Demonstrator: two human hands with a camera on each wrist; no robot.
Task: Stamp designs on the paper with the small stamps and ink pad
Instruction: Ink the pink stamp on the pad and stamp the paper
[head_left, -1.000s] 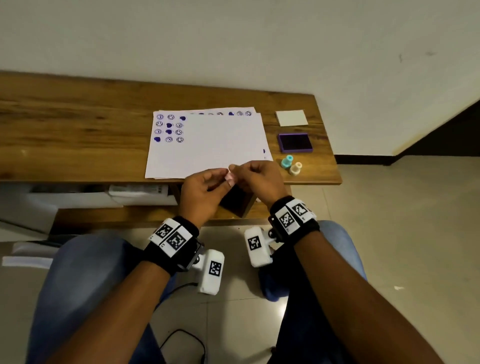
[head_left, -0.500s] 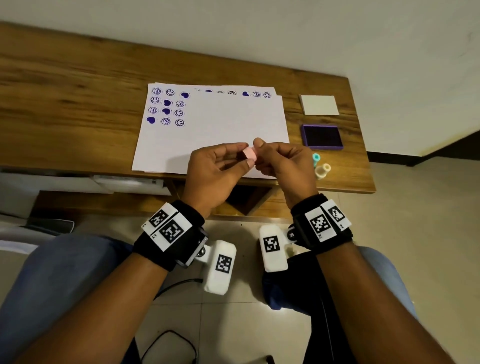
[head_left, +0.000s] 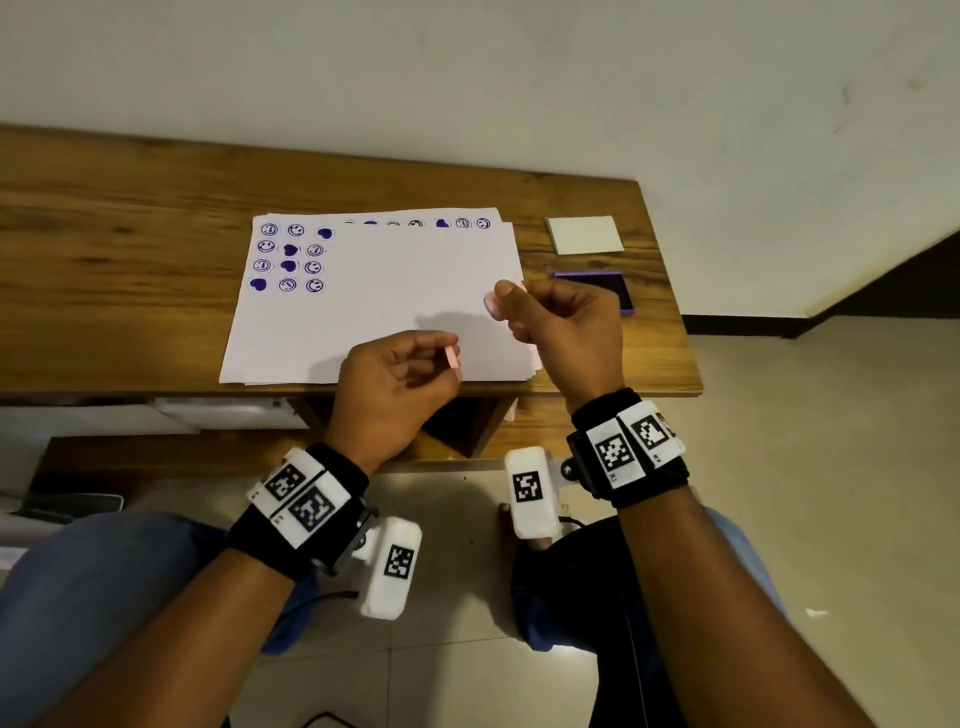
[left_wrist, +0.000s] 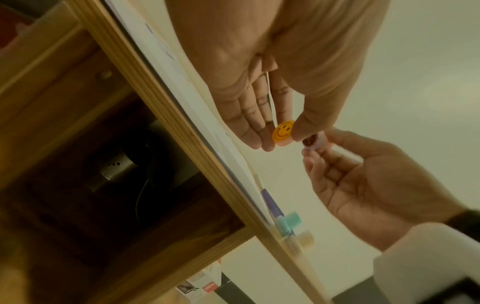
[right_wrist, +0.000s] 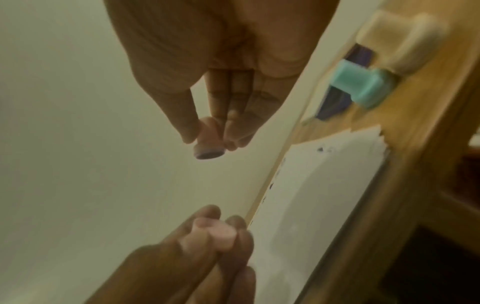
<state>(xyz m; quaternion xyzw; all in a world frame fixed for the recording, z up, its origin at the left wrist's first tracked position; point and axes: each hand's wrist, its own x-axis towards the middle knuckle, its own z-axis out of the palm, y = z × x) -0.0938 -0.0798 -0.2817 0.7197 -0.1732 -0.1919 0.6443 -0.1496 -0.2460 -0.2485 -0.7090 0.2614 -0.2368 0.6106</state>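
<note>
Since the earlier frames both hands have drawn apart: the left hand (head_left: 395, 379) now pinches the pink cap (head_left: 453, 358) in its grip, and the right hand (head_left: 563, 325) pinches the uncapped pink stamp (head_left: 492, 305), both above the paper (head_left: 374, 317) near the table (head_left: 130, 270) front edge. Next, I judge, the stamp goes rightward onto the ink pad (head_left: 597, 288) by the right edge, face down.

Paper (head_left: 379, 306): lower and right areas unstamped, open to approach from above. Obstacles off its right edge on the bench (head_left: 104, 291): ink pad (head_left: 621, 288), white card (head_left: 584, 235) beyond it.
</note>
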